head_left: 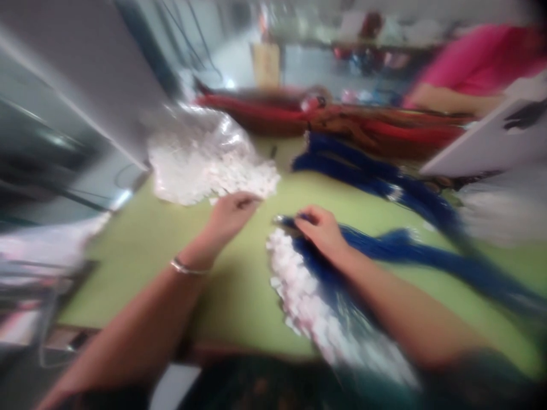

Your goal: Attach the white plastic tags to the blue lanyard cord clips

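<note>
The picture is smeared by motion. My left hand (231, 215) reaches to the near edge of a clear bag of small white pieces (205, 156), its fingers pinched together at the pile. My right hand (321, 229) is closed on the end of a bundle of blue cords (410, 250) lying across the green table (239, 285). A row of white tags (307, 302) hangs along the blue cords under my right forearm. A thin bangle sits on my left wrist.
More blue cords (363, 171) and red-brown cords (367, 122) lie at the back of the table. A person in a pink top (474, 62) sits at the far right behind a white board (491, 142). A grey machine (64, 114) stands on the left.
</note>
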{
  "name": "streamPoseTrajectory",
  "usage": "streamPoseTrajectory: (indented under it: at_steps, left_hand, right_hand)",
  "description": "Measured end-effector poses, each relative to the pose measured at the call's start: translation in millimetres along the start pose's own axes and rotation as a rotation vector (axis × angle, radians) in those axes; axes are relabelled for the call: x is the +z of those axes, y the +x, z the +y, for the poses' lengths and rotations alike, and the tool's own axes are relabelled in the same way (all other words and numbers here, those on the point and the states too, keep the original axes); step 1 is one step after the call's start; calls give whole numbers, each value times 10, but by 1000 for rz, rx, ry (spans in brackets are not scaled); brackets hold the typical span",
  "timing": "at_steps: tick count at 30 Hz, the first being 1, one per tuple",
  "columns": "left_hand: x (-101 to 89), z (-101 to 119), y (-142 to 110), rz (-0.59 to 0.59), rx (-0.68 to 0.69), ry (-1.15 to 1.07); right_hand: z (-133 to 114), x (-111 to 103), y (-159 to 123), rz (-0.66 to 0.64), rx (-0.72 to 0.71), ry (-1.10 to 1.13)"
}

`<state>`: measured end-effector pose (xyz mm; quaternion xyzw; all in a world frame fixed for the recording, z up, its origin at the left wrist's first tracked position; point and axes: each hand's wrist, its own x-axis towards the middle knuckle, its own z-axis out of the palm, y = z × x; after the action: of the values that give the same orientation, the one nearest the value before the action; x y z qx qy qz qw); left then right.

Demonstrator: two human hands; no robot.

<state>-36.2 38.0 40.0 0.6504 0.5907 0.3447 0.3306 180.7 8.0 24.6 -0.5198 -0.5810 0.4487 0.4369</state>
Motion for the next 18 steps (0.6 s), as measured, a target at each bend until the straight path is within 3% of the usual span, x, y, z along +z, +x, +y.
streamPoseTrajectory:
  at_steps: [3, 7, 18]
  left_hand:
    - [225, 24, -49, -191, -185, -435]
    - [467, -5, -64, -292, -303, -734]
    - [515, -21, -109, -317, -286, -644]
  right_hand:
    - [11, 1, -7, -17, 16, 23]
    - [20, -1, -3, -5, 12, -8]
    - [-13, 53, -42, 6, -136, -153]
